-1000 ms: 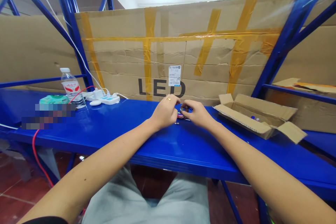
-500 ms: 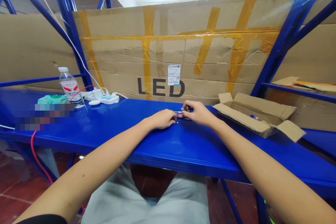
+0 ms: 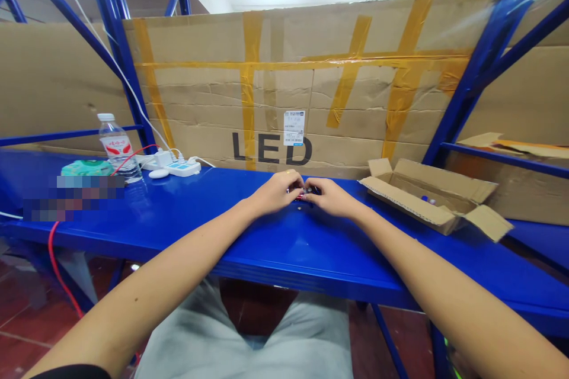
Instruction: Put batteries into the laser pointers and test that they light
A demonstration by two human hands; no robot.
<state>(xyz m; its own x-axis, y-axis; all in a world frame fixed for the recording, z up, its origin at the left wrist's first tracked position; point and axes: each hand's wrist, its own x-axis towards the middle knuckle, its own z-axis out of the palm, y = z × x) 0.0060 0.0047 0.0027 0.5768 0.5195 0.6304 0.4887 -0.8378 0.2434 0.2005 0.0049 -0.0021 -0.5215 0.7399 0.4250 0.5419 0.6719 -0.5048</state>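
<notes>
Both hands meet over the middle of the blue table (image 3: 306,249). My left hand (image 3: 281,190) is curled, its thumb and fingers closed at a small item too hidden to name. Close against it on the right, my right hand (image 3: 329,195) is also closed, fingertips at the same spot. Small shiny red and dark pen-like pieces (image 3: 301,196) show between and under the fingertips, mostly covered by them. A tiny shiny piece (image 3: 299,208) lies on the table just in front of the hands.
An open cardboard box (image 3: 404,201) with small purple-capped items (image 3: 427,199) stands at the right. At the left are a water bottle (image 3: 118,148), a green packet (image 3: 86,168) and a white power strip (image 3: 178,167). Behind rises a large carton (image 3: 200,106).
My left hand has lifted off the table and moved slightly up and right, its fingers now closed beside my right hand's. The right hand has shifted slightly down, and the green-topped piece is now covered.
</notes>
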